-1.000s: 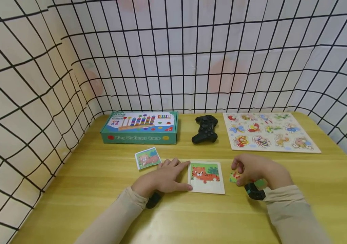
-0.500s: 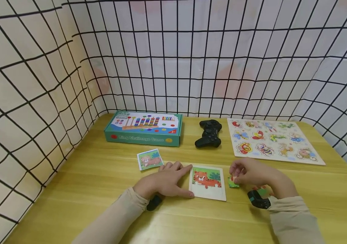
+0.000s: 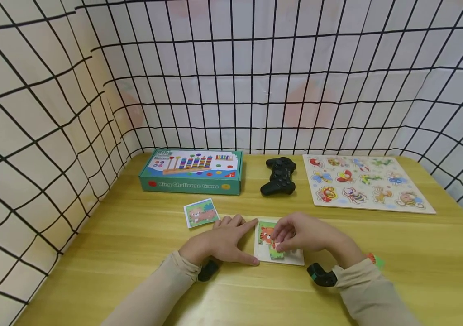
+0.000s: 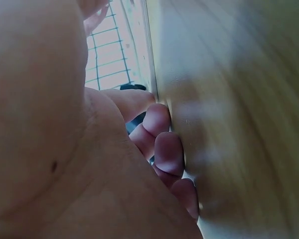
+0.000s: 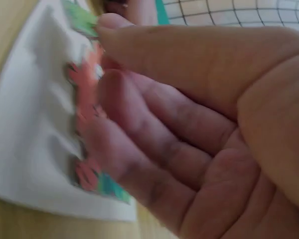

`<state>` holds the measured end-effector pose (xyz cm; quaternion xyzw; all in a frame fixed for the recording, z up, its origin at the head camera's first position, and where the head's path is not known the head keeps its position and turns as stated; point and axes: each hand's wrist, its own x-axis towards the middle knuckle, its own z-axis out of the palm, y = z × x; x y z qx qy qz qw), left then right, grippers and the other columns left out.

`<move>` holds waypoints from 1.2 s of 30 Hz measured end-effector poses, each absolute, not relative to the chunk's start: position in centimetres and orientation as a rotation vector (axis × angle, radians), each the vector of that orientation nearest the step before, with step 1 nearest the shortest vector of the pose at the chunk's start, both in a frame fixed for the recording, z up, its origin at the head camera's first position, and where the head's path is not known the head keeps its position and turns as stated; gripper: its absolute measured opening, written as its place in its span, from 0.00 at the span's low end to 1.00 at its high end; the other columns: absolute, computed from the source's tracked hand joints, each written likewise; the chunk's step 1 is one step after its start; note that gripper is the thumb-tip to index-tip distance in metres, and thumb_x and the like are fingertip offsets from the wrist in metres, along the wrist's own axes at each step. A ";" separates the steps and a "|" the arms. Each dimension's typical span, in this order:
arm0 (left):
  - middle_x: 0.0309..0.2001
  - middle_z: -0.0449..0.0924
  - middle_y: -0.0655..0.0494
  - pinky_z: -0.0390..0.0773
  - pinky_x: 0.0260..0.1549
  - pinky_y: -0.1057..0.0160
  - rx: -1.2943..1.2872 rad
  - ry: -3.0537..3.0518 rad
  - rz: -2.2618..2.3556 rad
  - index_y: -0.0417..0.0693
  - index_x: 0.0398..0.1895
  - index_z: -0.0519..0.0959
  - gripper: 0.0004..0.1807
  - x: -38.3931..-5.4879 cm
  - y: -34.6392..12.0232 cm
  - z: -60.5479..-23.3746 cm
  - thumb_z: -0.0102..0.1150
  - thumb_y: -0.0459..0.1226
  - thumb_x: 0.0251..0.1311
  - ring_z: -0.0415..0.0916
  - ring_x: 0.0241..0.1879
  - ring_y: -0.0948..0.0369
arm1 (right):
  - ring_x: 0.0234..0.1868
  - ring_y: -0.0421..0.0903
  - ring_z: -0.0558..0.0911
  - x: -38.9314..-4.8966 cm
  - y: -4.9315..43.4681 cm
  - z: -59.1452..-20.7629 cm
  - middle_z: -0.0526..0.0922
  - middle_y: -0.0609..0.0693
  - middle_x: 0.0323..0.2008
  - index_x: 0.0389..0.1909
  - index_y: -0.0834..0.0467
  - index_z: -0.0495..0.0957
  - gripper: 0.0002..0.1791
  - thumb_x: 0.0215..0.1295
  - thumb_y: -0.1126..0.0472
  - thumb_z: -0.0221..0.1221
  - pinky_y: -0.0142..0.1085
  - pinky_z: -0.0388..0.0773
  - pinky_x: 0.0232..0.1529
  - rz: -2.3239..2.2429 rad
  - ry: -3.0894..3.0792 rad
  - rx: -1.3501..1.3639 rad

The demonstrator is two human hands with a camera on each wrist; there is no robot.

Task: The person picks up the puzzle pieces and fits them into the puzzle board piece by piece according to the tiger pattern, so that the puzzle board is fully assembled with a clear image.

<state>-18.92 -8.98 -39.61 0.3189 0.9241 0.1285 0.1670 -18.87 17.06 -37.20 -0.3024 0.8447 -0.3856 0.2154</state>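
Observation:
A tiger jigsaw puzzle's white tray [image 3: 294, 259] lies in front of me, its upper part filled with orange tiger and green leaf pieces [image 3: 265, 235]. My left hand [image 3: 220, 242] lies on the table with fingers spread; its index finger and thumb touch the tray's left edge. Over the tray, my right hand [image 3: 306, 233] pinches a green puzzle piece [image 3: 276, 252] above the lower left portion. In the right wrist view that piece [image 5: 81, 19] sits at the thumb tip, while the other fingers curl loosely over the tiger. Another orange and green piece [image 3: 377, 261] is partly hidden behind my right wrist.
A tiger picture card [image 3: 201, 213] lies left of the tray. Behind stand a teal ring game box [image 3: 190, 172], a black game controller [image 3: 279, 175] and a wooden insect puzzle board [image 3: 367, 183]. Black grid netting [image 3: 251, 90] closes off the table's back and sides.
My right hand has picked up the green piece from the table at the right and carried it left over the tray. My left hand stays at the tray's left edge.

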 end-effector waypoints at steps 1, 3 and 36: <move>0.57 0.62 0.61 0.59 0.50 0.57 0.907 2.629 0.372 0.62 0.81 0.52 0.57 -18.9 -9.0 -39.6 0.61 0.72 0.52 0.58 0.51 0.59 | 0.34 0.43 0.82 -18.9 16.8 -37.4 0.84 0.44 0.31 0.40 0.59 0.84 0.08 0.61 0.63 0.71 0.34 0.78 0.37 -1.070 2.348 -0.852; 0.57 0.62 0.60 0.59 0.51 0.56 0.908 2.628 0.383 0.62 0.81 0.53 0.57 -18.9 -9.0 -39.6 0.61 0.72 0.52 0.58 0.51 0.59 | 0.34 0.42 0.82 -18.8 16.2 -37.6 0.83 0.43 0.31 0.40 0.59 0.84 0.08 0.62 0.64 0.70 0.34 0.78 0.38 -1.070 2.365 -0.865; 0.57 0.63 0.61 0.59 0.52 0.55 0.913 2.618 0.414 0.61 0.81 0.53 0.57 -18.9 -9.1 -39.5 0.63 0.70 0.52 0.58 0.52 0.59 | 0.28 0.39 0.73 -18.3 14.5 -38.2 0.76 0.41 0.25 0.33 0.55 0.83 0.05 0.60 0.62 0.71 0.33 0.72 0.31 -0.892 2.535 -0.899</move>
